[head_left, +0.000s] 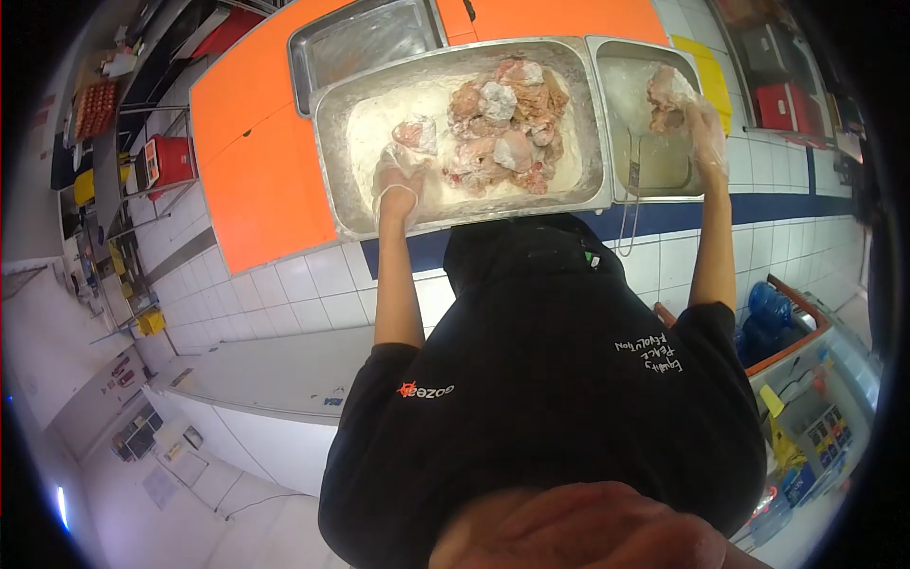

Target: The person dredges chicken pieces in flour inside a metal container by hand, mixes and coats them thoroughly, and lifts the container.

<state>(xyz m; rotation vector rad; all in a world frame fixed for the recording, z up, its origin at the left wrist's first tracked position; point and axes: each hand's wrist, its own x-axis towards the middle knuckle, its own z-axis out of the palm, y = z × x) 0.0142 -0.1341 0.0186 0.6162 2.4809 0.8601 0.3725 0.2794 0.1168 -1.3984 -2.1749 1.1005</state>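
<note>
In a clear plastic glove, my left hand [400, 182] rests low over the flour in a large steel pan [327, 156]. Its fingers look spread, next to a flour-dusted piece of raw chicken [414, 135]. A heap of raw chicken pieces [512, 128], partly coated white, fills the right half of that pan. My right hand [704, 140], also gloved, grips a floured chicken piece [667, 95] above a smaller steel pan [654, 196] of cloudy liquid. A wire-handled tool [632, 171] leans over that pan's front edge, its far end unclear in the liquid.
An orange tabletop [256, 171] carries the pans, with a shallow metal tray [360, 52] behind the large one. Beyond the left side stand a red scale [169, 166] and egg trays [95, 109]. Blue water bottles [768, 313] sit at the right.
</note>
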